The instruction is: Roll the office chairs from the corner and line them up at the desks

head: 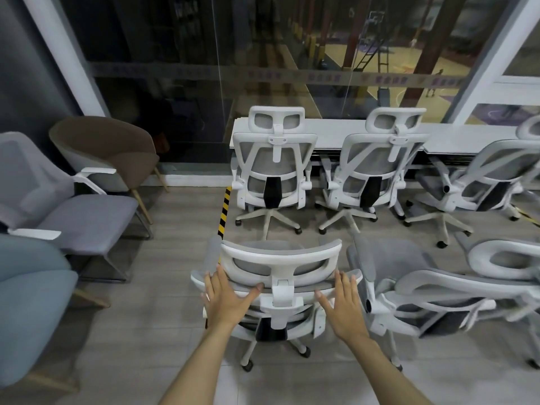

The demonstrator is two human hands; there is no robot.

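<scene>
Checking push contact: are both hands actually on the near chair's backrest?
Touching. The head view shows the left hand and the right hand lying flat, fingers spread, on the top of the near chair's backrest, either side of the headrest post.

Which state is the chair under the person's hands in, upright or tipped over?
Upright: the chair stands on its castors on the floor, backrest vertical, left hand and right hand resting on its top.

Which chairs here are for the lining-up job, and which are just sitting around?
For the job:
white mesh office chair under both hands
left hand
right hand
long white desk

Just sitting around:
brown tub chair
light blue armchair
</scene>
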